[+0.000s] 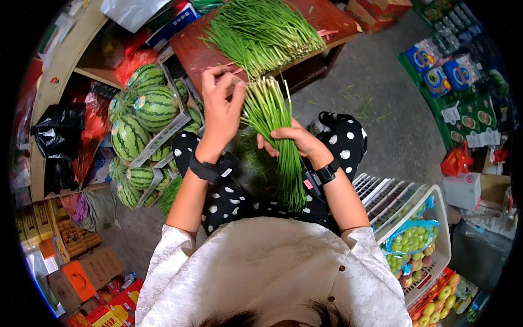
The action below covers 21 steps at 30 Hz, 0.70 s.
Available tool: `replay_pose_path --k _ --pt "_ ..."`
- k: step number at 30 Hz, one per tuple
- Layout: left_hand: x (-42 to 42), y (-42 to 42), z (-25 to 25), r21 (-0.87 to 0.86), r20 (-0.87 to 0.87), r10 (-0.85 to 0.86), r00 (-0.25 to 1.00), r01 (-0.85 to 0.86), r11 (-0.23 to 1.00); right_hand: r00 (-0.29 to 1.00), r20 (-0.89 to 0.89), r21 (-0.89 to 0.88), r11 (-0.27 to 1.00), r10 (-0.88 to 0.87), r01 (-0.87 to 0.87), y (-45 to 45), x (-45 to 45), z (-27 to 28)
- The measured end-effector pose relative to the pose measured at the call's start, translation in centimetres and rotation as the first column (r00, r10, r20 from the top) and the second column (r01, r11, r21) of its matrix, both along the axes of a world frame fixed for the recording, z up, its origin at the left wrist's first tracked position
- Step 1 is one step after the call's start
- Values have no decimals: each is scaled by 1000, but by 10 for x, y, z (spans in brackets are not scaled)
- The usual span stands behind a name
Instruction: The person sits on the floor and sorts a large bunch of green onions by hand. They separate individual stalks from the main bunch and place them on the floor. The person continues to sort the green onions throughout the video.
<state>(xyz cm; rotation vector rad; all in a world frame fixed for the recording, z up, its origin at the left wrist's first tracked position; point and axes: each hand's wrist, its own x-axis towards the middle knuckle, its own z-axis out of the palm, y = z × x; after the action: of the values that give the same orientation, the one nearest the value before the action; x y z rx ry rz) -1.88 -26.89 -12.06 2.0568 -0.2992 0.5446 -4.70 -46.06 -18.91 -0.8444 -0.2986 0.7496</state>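
Observation:
My right hand (pixel 300 141) is wrapped around the middle of a bunch of garlic chives (pixel 282 118). Its pale cut ends point away from me toward the table, and the green leaf tips hang down over my lap. Beside the cut ends, on the left, my left hand (pixel 222 106) is raised with bent, parted fingers; nothing shows in it. A large pile of garlic chives (pixel 265 32) lies on the reddish-brown wooden table (pixel 188 49) ahead. Thin pink strips (pixel 327 32) lie at the pile's edges, one close to my left fingertips.
Boxed watermelons (pixel 157 106) are stacked at my left, with more chives (pixel 171 196) below. A white plastic crate (pixel 443 229) holding grapes and peaches stands at my right. Chive scraps (pixel 361 102) litter the concrete floor. Packaged goods (pixel 445 77) sit at far right.

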Motion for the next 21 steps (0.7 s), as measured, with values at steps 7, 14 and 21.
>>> replay_pose_path --k 7,14,21 --pt "4 32 14 -132 169 168 971 -147 980 998 -63 54 998 -11 14 -5 1 -9" --pt "-27 35 23 186 -146 14 989 14 982 999 -53 76 997 -3 7 -3 2 -10" --pt "-25 38 20 314 -202 87 976 -20 949 999 -39 21 1000 13 -12 -1 4 -11"
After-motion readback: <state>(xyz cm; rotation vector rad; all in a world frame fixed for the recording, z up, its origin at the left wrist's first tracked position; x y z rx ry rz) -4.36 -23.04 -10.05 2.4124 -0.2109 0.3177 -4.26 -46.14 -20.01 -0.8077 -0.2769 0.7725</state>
